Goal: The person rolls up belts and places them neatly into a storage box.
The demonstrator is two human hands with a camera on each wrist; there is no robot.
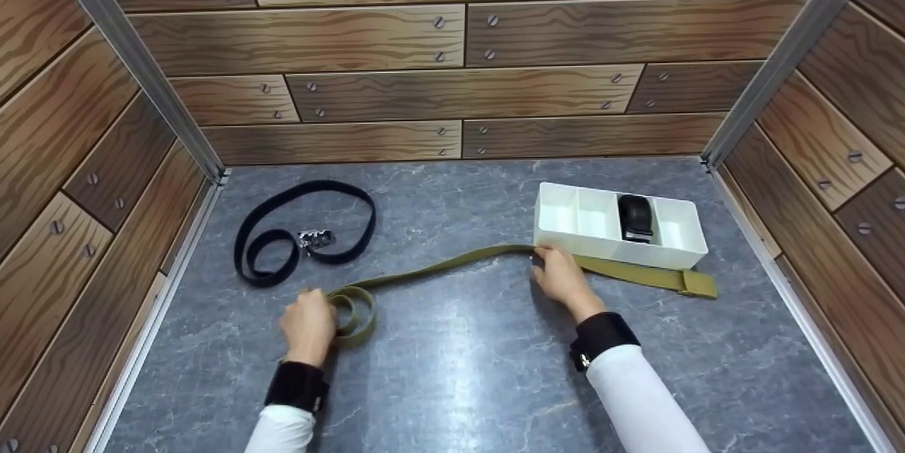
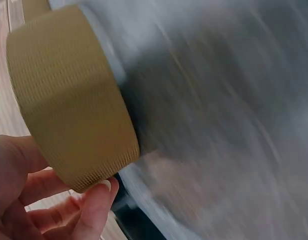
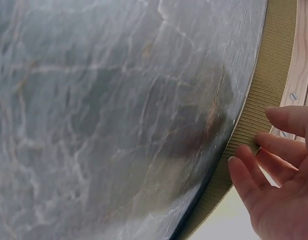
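Note:
In the head view a khaki webbing belt stretches between the two hands, standing partly on its edge. My left hand pinches the loosely rolled end; its thumb and fingers meet at the rim of the roll in the left wrist view. Near the white tray, my right hand touches the belt with loosely bent fingertips, which the right wrist view shows along the strap's edge. Beyond that hand the belt lies flat, ending in a khaki tip.
A dark belt with a shiny metal buckle lies loosely looped at the back left. The white divided tray holds a rolled black belt. Wood-patterned walls enclose the grey marbled surface at the back and sides.

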